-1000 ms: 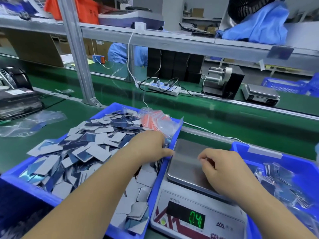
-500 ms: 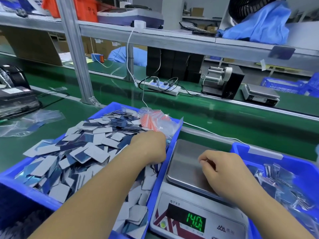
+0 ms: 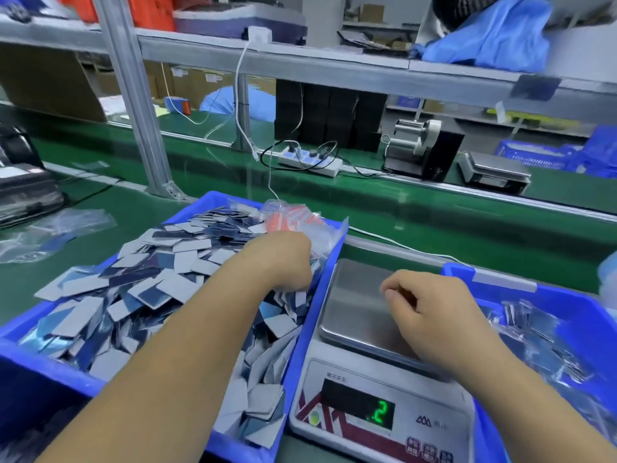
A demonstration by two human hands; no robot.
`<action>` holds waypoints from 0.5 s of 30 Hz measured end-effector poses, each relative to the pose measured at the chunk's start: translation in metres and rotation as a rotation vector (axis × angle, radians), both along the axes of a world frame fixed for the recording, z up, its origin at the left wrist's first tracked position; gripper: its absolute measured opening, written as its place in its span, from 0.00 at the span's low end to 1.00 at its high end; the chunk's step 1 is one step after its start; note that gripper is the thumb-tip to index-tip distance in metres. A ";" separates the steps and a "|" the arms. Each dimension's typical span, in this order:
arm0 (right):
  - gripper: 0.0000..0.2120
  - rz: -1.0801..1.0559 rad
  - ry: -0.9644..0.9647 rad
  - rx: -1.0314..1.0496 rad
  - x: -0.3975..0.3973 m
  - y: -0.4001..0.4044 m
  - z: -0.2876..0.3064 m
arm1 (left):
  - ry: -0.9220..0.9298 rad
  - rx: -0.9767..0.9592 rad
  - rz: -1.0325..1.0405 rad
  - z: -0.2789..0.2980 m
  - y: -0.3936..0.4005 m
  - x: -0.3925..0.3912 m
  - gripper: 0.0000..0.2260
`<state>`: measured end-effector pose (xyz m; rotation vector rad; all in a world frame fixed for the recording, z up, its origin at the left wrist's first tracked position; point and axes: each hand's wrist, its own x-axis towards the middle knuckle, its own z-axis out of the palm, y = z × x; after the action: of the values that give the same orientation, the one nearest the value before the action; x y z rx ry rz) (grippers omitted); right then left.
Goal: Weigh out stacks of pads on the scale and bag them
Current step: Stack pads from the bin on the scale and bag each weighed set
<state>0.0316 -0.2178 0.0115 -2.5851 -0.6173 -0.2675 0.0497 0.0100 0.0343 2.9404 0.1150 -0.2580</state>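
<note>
Now | left grip [image 3: 287, 262] buried in flat grey-blue pads [image 3: 143, 285], closure hidden | right grip [image 3: 430, 315] curled, empty, over steel scale [image 3: 354, 309]

— Where does the view sit?
— On the person's head, high over the bench; it faces forward and tilts down, wide-angled, so the shelf [image 3: 334, 66] rail bows across the top.
— How near?
— Close; both forearms enter from the bottom edge, the scale [image 3: 377, 389] lies just below centre, the left bin [image 3: 50, 365] and right bin [image 3: 561, 299] run off the sides; the conveyor [image 3: 434, 208] stretches across behind.
— A second view?
— Only this one; nothing shared.
</note>
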 end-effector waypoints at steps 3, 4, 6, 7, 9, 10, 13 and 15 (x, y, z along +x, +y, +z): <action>0.07 -0.032 0.004 0.030 0.002 -0.002 -0.001 | -0.018 -0.035 0.011 0.004 0.004 -0.008 0.07; 0.07 -0.036 0.013 0.026 0.001 -0.003 -0.002 | -0.023 -0.043 0.008 0.006 0.006 -0.010 0.08; 0.07 -0.042 0.031 0.014 0.001 -0.005 -0.004 | -0.045 -0.063 0.006 0.011 0.012 -0.013 0.09; 0.08 -0.046 0.038 0.021 0.001 -0.006 -0.005 | -0.061 -0.072 0.012 0.014 0.016 -0.014 0.10; 0.08 -0.053 0.050 0.056 0.002 -0.008 -0.006 | -0.081 -0.091 0.037 0.019 0.023 -0.016 0.09; 0.08 -0.052 0.055 0.067 0.002 -0.009 -0.006 | -0.088 -0.106 0.055 0.020 0.027 -0.015 0.09; 0.08 -0.029 0.055 0.086 0.002 -0.010 -0.004 | -0.103 -0.165 0.110 0.020 0.036 -0.017 0.11; 0.08 -0.020 0.029 0.104 0.004 -0.009 -0.004 | -0.119 -0.223 0.122 0.021 0.042 -0.018 0.11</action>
<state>0.0354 -0.2270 0.0076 -2.4917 -0.5523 -0.2608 0.0314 0.0523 0.0550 2.7067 0.2326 -0.0726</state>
